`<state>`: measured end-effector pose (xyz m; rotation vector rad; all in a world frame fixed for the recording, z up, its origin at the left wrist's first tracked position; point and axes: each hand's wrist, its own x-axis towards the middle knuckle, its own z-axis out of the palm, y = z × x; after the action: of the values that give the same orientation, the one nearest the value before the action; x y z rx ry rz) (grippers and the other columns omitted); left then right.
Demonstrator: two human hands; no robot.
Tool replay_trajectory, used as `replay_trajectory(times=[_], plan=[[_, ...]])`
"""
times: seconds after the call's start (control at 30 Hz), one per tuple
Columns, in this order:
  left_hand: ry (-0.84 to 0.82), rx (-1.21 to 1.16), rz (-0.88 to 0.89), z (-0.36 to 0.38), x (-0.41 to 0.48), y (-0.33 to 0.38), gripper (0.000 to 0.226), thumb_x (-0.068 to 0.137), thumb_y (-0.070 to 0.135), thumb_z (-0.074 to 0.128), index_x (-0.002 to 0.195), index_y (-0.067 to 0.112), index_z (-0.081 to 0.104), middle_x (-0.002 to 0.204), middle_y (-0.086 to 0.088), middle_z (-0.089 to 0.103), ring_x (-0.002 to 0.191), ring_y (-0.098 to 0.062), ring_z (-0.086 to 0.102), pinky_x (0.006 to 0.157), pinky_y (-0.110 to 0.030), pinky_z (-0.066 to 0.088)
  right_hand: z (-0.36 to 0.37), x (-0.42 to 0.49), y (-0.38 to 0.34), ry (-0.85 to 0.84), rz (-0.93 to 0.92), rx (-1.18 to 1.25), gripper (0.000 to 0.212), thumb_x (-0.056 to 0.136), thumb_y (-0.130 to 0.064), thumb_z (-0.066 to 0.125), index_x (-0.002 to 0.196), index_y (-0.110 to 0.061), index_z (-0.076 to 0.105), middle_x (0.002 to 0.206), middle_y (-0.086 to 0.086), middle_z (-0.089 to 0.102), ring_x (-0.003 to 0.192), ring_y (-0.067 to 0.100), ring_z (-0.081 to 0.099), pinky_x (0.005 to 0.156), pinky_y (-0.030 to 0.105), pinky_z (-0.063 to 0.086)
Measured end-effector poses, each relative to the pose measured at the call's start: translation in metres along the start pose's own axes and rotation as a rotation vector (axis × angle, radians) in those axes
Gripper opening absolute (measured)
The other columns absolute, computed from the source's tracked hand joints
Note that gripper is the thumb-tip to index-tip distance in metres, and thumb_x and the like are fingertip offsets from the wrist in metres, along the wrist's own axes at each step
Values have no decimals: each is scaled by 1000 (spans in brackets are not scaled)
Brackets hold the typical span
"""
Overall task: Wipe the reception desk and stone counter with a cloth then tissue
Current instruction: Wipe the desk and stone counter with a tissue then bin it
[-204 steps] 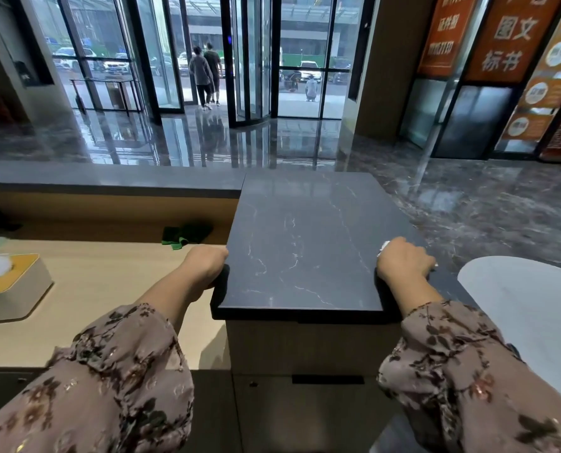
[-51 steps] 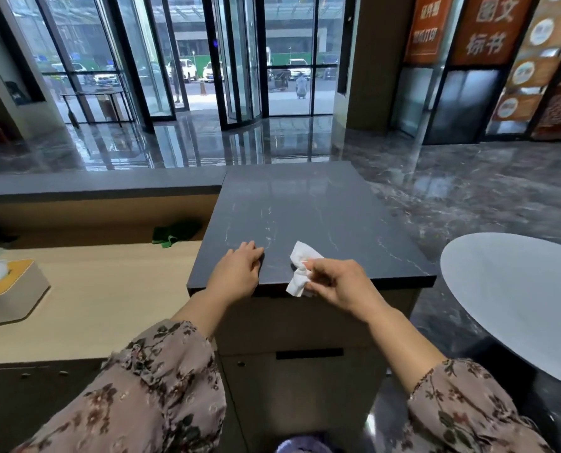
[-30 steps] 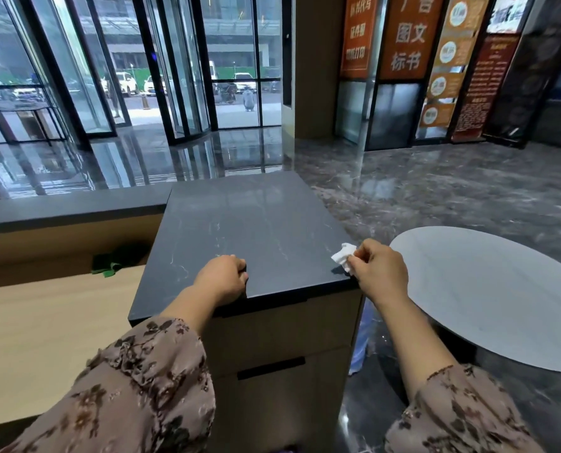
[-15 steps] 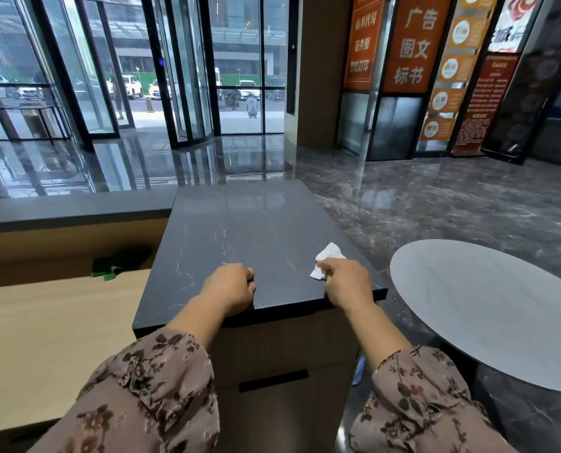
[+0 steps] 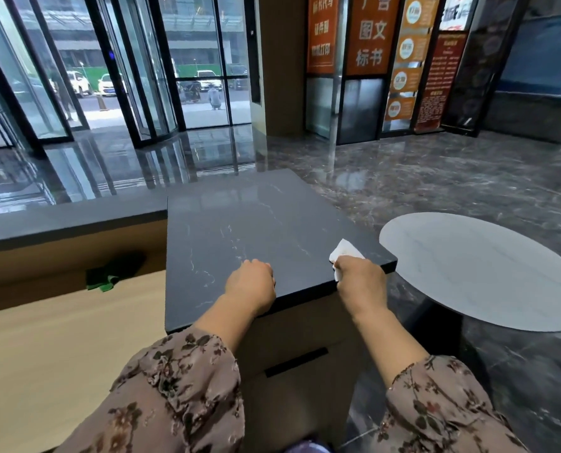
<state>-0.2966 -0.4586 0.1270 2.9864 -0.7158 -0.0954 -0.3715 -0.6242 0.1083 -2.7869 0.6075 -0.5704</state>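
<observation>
- Right hand (image 5: 359, 277): fingers closed round a crumpled white tissue (image 5: 343, 251) and pressing it onto the dark stone table (image 5: 256, 223), close to its near right corner.
- Change: under two seconds ago the tissue was mid-way along the near edge, and now it's at the right end. It has barely shifted in the last half second, so I'd say the stroke has run out at the corner.
- Left hand (image 5: 251, 282): fingers curled in, resting on the stone at the near edge, nothing visible in it. Same spot as in the last few frames, so it looks like a brace only. Can't tell if the thumb hooks under the lip.
- Green cloth (image 5: 107, 277): lying on the wood table (image 5: 60, 338) against its back wall, well apart from both hands. Untouched across the frames.
- Read: the cloth pass is done and this is the tissue pass, on the stone. The near strip is likely covered. The far half shows no sign either way.
- Next move probably calls for reaching forward along the right edge or turning back left. The left hand would have to lift for its patch to get wiped.
- Risk: the tissue is small and bunched, so each stroke covers little. Near the corner it could slip off the edge.
- Round white table (image 5: 485, 273) sits lower on the right, not part of the job as far as I can judge.
</observation>
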Motion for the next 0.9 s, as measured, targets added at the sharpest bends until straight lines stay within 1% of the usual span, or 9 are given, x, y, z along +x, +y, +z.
replay_trajectory(times=[0.13, 0.2, 0.27, 0.33, 0.37, 0.43, 0.53, 0.7, 0.9], plan=[[79, -45, 71, 7, -19, -6, 20, 98, 15, 40, 107, 9, 57, 112, -11, 54, 110, -28, 48, 84, -36, 40, -1, -10, -9, 11, 69, -3, 20, 86, -4, 52, 97, -9, 67, 92, 16, 64, 87, 37, 57, 64, 33, 38], [159, -36, 116, 14, -34, -4, 18, 96, 15, 40, 107, 13, 55, 109, -7, 53, 112, -27, 46, 88, -36, 38, 2, -18, -13, 39, 89, 16, 22, 87, -7, 54, 102, -12, 69, 96, 16, 67, 91, 38, 59, 69, 34, 43], [209, -29, 204, 26, -53, -1, 28, 94, 14, 41, 120, 16, 51, 124, -5, 51, 126, -27, 40, 102, -39, 35, 9, -31, -15, 103, 130, 104, 22, 86, -6, 57, 100, -13, 72, 93, 18, 69, 88, 40, 60, 71, 36, 47], [231, -59, 330, 40, -74, 3, 52, 92, 12, 45, 142, 17, 38, 151, -5, 35, 144, -26, 21, 119, -42, 16, 20, -48, -14, 184, 168, 208, 21, 83, -3, 60, 95, -13, 74, 88, 20, 71, 81, 41, 62, 69, 38, 51], [247, -75, 405, 48, -83, 5, 60, 90, 10, 48, 148, 16, 33, 157, -6, 26, 148, -24, 14, 121, -40, 6, 28, -59, -13, 210, 191, 247, 21, 83, -3, 61, 93, -14, 75, 87, 19, 72, 79, 41, 63, 69, 40, 53], [262, -79, 534, 66, -96, 7, 67, 86, 8, 55, 149, 13, 32, 158, -8, 24, 149, -23, 13, 118, -37, -2, 46, -82, -9, 205, 246, 291, 20, 84, -5, 62, 93, -17, 76, 87, 16, 73, 79, 39, 66, 70, 42, 54], [68, -62, 573, 99, -104, 4, 70, 88, 7, 51, 152, 16, 22, 161, -5, 13, 150, -18, 5, 119, -32, -6, 77, -119, 6, 127, 374, 352, 23, 83, -5, 62, 93, -21, 76, 87, 14, 73, 79, 37, 66, 72, 42, 55], [-252, -175, 509, 165, -105, -1, 64, 93, 8, 42, 152, 20, 22, 161, -1, 16, 148, -13, 13, 121, -29, 10, 132, -173, 29, -65, 574, 390, 32, 83, 3, 56, 94, -18, 77, 91, 10, 75, 84, 32, 67, 76, 37, 54], [-444, -336, 285, 233, -104, -13, 54, 93, 18, 45, 146, 26, 38, 153, 2, 37, 138, -17, 39, 111, -30, 35, 189, -218, 45, -220, 796, 428, 39, 83, 4, 50, 99, -20, 76, 95, 11, 74, 86, 30, 65, 75, 29, 48]])
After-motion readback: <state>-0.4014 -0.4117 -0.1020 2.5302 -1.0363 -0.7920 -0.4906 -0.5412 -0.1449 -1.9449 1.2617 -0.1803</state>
